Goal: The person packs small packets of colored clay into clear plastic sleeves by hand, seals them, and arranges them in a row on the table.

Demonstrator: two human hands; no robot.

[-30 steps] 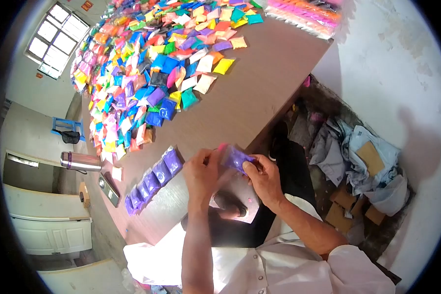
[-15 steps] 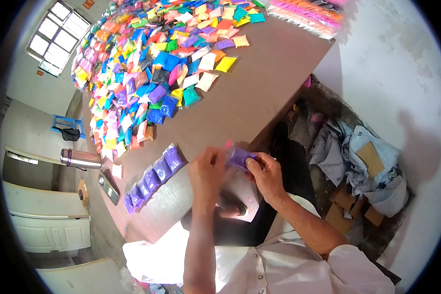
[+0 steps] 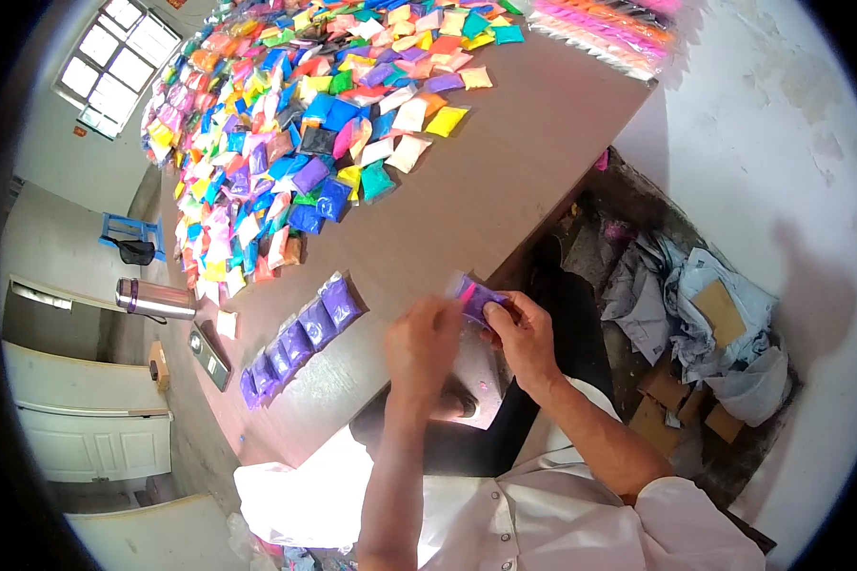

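Observation:
A small purple packet (image 3: 480, 294) in clear plastic is pinched between the thumb and fingers of my right hand (image 3: 526, 335). A bright pink piece (image 3: 468, 292) shows at the packet's left part; whether it is inside or on top I cannot tell. My left hand (image 3: 419, 344), slightly blurred, is close beside the packet with its fingers curled together. What it grips, if anything, is hidden. To the left, a row of several similar purple packets (image 3: 296, 344) lies slanted along the table's near edge.
A large heap of colourful packets (image 3: 295, 124) covers the far left of the brown table (image 3: 505, 162). Pink and orange packs (image 3: 605, 33) lie at its far corner. A steel flask (image 3: 157, 299) and a phone (image 3: 209, 356) are at left. Plastic bags and cardboard (image 3: 719, 314) lie on the floor at right.
My left hand has moved slightly right and down beside the packet. The pink piece, earlier at the packet's left edge, now shows farther over it. My right hand keeps its hold.

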